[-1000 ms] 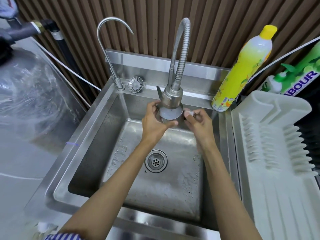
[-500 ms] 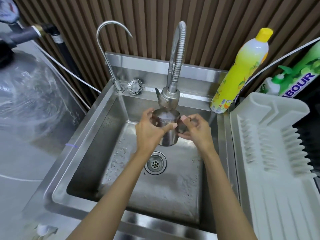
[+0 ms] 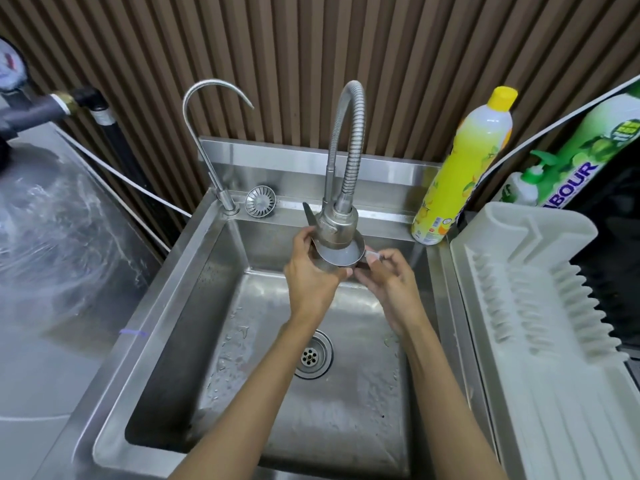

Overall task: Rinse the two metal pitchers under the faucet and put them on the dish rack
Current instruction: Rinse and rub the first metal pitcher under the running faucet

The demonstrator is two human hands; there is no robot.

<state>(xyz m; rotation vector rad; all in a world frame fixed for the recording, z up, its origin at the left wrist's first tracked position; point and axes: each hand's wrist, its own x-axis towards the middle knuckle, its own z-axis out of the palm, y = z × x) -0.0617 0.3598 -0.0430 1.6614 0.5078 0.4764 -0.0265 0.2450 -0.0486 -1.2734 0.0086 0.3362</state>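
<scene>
Fingers of the left hand (image 3: 311, 282) wrap the metal pitcher (image 3: 341, 256); the right hand (image 3: 388, 282) pinches its handle (image 3: 371, 255). It stands upright just under the faucet (image 3: 337, 223), near the sink's (image 3: 381, 210) back edge. The dish rack (image 3: 554, 341) lies rightward, nearer the right hand.

A kitchen washing-up corner is shown: a stainless steel sink (image 3: 149, 341) is set against a slatted wall (image 3: 311, 46) and fitted with a flexible faucet (image 3: 346, 133) and a thin gooseneck tap (image 3: 194, 109). A yellow dish soap bottle (image 3: 467, 161) and a white dish rack (image 3: 554, 358) are placed beside it.
</scene>
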